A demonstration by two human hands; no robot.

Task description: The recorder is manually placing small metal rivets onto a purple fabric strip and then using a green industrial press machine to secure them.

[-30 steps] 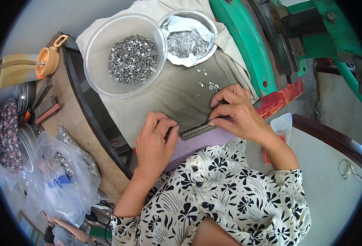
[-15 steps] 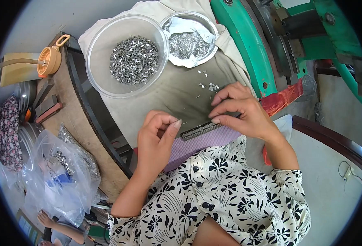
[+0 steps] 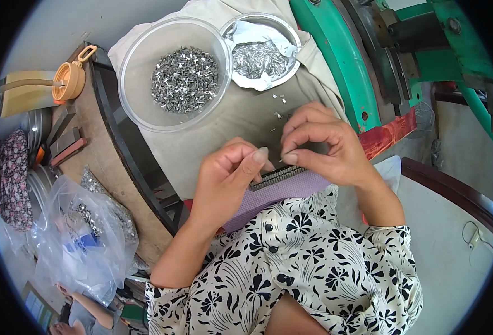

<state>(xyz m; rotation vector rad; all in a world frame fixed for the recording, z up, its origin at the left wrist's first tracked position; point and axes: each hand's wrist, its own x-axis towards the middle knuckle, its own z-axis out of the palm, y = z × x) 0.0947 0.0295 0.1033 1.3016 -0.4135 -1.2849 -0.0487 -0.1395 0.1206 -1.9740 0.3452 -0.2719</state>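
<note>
A narrow dark rack (image 3: 279, 177), set with a row of small metal pieces, rests on a purple checked cloth (image 3: 246, 207) close to my body. My left hand (image 3: 227, 176) is closed in a pinch over the rack's left end; whatever its fingertips hold is hidden. At the rack's right part, my right hand (image 3: 330, 148) pinches with thumb and forefinger, and a tiny bit shows at the tips, too small to name. Beyond my hands, several small silver pieces (image 3: 278, 115) lie on the grey-beige cloth (image 3: 218, 139), partly covered by my right fingers.
A clear plastic tub (image 3: 128, 106) of small metal parts stands at the far left, beside a metal bowl (image 3: 294, 70) with silver pins on white lining. Green machinery (image 3: 336, 56) rises at right. On the left are a wooden bench (image 3: 107, 145) and plastic bag (image 3: 84, 251). Another person (image 3: 90, 312) is lower left.
My left hand has moved right and slightly up, over the rack's end; the thin pin seen at its fingertips is hidden now. My right hand has shifted slightly left, covering more loose pieces.
</note>
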